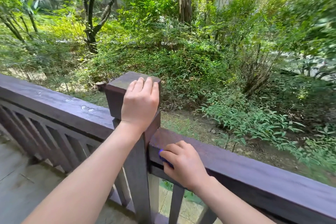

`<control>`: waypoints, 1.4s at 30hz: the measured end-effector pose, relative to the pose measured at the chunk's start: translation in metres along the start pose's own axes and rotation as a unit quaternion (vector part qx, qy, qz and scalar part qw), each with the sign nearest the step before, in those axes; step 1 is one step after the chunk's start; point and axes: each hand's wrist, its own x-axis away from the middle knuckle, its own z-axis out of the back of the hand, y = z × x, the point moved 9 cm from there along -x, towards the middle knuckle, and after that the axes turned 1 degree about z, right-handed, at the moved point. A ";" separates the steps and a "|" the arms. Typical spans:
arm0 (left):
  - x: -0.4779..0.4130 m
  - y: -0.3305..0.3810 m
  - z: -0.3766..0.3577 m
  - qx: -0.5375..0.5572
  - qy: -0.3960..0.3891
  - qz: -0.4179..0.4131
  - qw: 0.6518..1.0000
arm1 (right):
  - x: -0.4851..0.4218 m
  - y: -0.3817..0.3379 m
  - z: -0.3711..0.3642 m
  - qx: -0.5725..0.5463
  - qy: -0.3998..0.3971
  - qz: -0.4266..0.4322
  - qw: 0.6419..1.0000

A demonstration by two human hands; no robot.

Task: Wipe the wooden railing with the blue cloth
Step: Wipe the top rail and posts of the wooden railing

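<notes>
A dark brown wooden railing (254, 174) runs from left to lower right, joined at a square post (116, 94) in the middle. My left hand (140, 100) lies flat over the post's top and near face, holding nothing. My right hand (183, 165) presses a blue cloth (164, 159) against the front edge of the top rail, just right of the post. Only a small bunched strip of the cloth shows under my fingers; the remainder is hidden by the hand.
The left rail (54, 107) has pale marks on its top. Slanted balusters (60, 143) fill the panel below it. Grey paving (20, 178) lies at lower left. Beyond the railing the ground drops to dense shrubs (181, 60) and trees.
</notes>
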 end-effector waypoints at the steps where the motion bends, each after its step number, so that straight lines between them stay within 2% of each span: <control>1: 0.001 -0.001 0.001 0.006 -0.007 -0.002 1.000 | 0.004 -0.004 0.002 0.007 -0.001 -0.001 1.000; 7: 0.024 -0.004 0.016 0.123 -0.056 0.005 0.991 | -0.008 0.011 0.026 -0.027 -0.012 -0.116 0.993; 9: 0.035 -0.006 0.023 0.146 -0.071 0.009 0.987 | -0.012 0.017 0.033 -0.037 -0.009 -0.128 0.991; 16: 0.083 -0.034 0.056 0.147 -0.100 0.118 0.977 | -0.013 0.019 0.051 -0.069 0.006 -0.124 0.990; 22: 0.136 -0.069 0.071 0.099 -0.163 0.179 0.965 | -0.019 -0.037 0.052 -0.116 0.032 -0.056 0.991; 33: 0.185 -0.176 0.072 0.062 -0.197 0.197 0.958 | -0.098 -0.134 0.017 -0.106 0.028 -0.012 0.994; 42: 0.212 -0.283 0.028 0.096 -0.216 0.147 0.960 | -0.178 -0.195 -0.036 -0.087 0.033 -0.075 0.993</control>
